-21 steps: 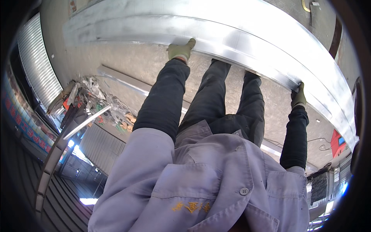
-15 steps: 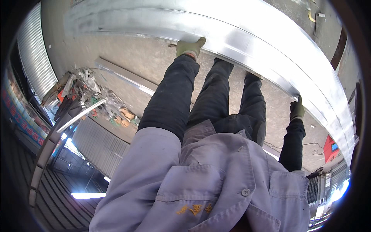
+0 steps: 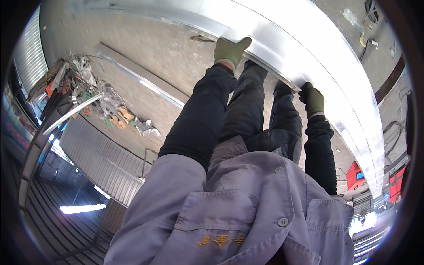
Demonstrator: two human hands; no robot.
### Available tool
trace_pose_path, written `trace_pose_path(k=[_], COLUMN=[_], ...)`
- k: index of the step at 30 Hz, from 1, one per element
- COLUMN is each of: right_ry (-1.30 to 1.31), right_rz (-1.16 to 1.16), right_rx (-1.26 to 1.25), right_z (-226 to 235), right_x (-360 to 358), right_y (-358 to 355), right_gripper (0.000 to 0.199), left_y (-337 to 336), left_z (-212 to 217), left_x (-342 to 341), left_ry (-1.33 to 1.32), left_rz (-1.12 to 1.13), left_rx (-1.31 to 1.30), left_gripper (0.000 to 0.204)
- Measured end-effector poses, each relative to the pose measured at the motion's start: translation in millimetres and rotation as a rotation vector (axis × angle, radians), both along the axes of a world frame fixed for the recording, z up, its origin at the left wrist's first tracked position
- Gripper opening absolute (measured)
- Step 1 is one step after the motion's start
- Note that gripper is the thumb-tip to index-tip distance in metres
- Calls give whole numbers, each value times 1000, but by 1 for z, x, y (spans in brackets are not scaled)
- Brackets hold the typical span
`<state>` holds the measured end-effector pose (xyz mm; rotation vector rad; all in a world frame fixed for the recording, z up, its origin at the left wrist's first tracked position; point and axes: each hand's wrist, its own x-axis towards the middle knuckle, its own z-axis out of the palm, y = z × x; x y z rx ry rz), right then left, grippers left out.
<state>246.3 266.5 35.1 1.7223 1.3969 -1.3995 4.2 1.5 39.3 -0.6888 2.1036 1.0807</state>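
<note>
I have the sheet-metal panel point(image 3: 293, 37) by its near edge, in front of the legs point(image 3: 247, 104), not yet released; I can't tell what else bears it. My olive-gloved left hand point(image 3: 230, 51) pinches that edge, thumb on top, other fingers hidden. My right hand point(image 3: 313, 100) touches it farther right, fingers curled; how firmly they close, I can't tell.

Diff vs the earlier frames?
Right hand shifted left along the near edge of the silver metal sheet, narrowing the gap to the left hand; whether it let go on the way isn't clear. The view swung right, so the scrap pile and red box sit further left in the picture. Unchanged: left thumb over the sheet's edge.
</note>
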Motion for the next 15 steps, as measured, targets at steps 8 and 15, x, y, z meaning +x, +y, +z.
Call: trace_pose_path(k=[8,15], right_ry=[7,7], right_rz=[68,130], right_rx=[55,54], right_z=[3,-6], right_x=[-11,-4], right_y=[-9,-6], right_gripper=[44,48], left_y=[-57,-54], left_z=[16,30], left_x=[-62,-120], left_ry=[568,696], left_rz=[62,-1213], left_rx=[-540,-609], left_gripper=[48,23])
